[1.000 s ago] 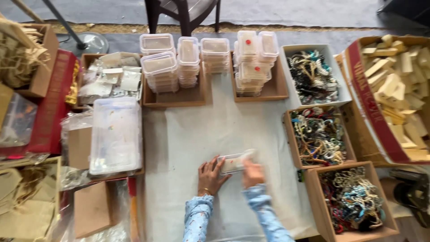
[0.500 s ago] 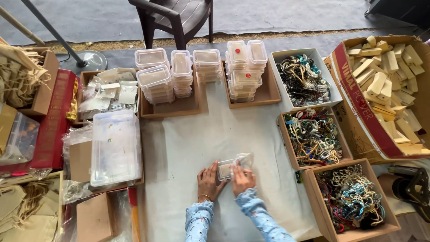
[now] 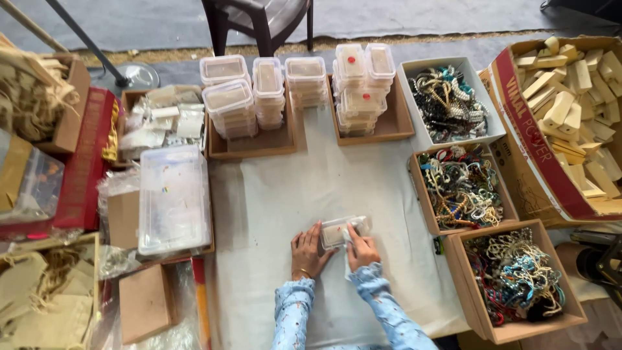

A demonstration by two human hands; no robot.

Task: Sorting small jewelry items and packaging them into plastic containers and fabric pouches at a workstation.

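Observation:
A small clear plastic box (image 3: 342,231) with a lid lies on the white cloth (image 3: 304,188) in front of me. My left hand (image 3: 308,250) presses against its left end, fingers spread along the side. My right hand (image 3: 361,248) rests on its right part, fingers on the lid. Both sleeves are light blue with a pattern. What lies inside the box is pale and unclear.
Stacks of clear lidded boxes (image 3: 259,91) fill two brown trays at the back. Three boxes of mixed bead jewellery (image 3: 460,188) stand at the right, beside a carton of pale wooden blocks (image 3: 570,110). A large clear container (image 3: 172,198) and cardboard pieces sit left. A dark chair (image 3: 259,19) stands behind.
The hands and the small box stay in nearly the same spot; my right hand has shifted slightly down over the lid. The view itself has moved a little.

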